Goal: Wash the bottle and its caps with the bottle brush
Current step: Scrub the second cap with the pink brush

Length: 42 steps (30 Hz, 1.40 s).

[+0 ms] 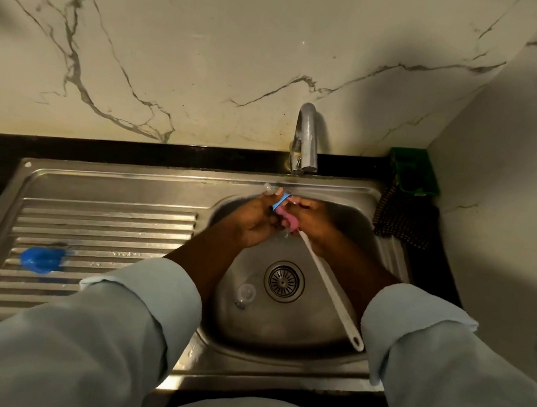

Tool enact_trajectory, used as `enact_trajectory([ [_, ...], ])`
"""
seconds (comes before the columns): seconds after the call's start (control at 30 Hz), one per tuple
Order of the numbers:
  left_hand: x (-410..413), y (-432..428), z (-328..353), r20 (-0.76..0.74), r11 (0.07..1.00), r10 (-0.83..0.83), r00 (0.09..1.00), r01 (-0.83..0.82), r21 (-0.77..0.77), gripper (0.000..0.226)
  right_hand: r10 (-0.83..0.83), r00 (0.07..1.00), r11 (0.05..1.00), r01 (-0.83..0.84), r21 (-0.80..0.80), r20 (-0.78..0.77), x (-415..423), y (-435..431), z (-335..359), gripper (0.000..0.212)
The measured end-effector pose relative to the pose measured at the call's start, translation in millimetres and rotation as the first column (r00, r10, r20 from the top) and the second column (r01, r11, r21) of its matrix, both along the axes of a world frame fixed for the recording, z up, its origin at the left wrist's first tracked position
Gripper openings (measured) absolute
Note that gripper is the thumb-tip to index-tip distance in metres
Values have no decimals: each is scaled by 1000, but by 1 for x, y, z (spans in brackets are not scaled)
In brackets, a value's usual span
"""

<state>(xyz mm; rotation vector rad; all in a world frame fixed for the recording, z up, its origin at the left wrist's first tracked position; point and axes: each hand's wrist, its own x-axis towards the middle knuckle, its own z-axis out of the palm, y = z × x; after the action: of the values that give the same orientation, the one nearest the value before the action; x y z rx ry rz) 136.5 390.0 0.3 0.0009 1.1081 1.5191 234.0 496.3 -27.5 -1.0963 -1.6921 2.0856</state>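
Hands met over the sink (277,343), just below the tap (307,140), when I checked the head view. I had the left hand (255,217) pinching a small blue cap piece (281,200) in curled fingers. The right hand (317,224) was wrapped around the bottle brush (328,285) close to its pink head, which pressed against that piece — the white handle trailed back toward me across the basin. A clear cap (245,293) lay on the basin floor beside the drain (284,281). A blurred blue item (41,259) sat well apart on the draining board (106,217); whether that was the bottle I could not tell. I judged the work midway — one cap part under the brush, the clear cap and the bottle itself yet to be accounted for
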Motion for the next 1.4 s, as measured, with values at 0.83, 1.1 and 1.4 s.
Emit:
enact_trajectory([
  [0.83,-26,-14,-1,-154,988,-153,976,155,-4,60,-55,998,896,59,-440,22,2,-22,18,22],
  [1.1,-14,15,-3,-359,955,18,933,-122,-269,28,-51,996,802,-5,597,77,7,-25,2,23],
  [1.4,-3,10,-6,-204,1000,9,979,-8,7,46,-47,996,999,48,-9,81,5,-13,25,11],
])
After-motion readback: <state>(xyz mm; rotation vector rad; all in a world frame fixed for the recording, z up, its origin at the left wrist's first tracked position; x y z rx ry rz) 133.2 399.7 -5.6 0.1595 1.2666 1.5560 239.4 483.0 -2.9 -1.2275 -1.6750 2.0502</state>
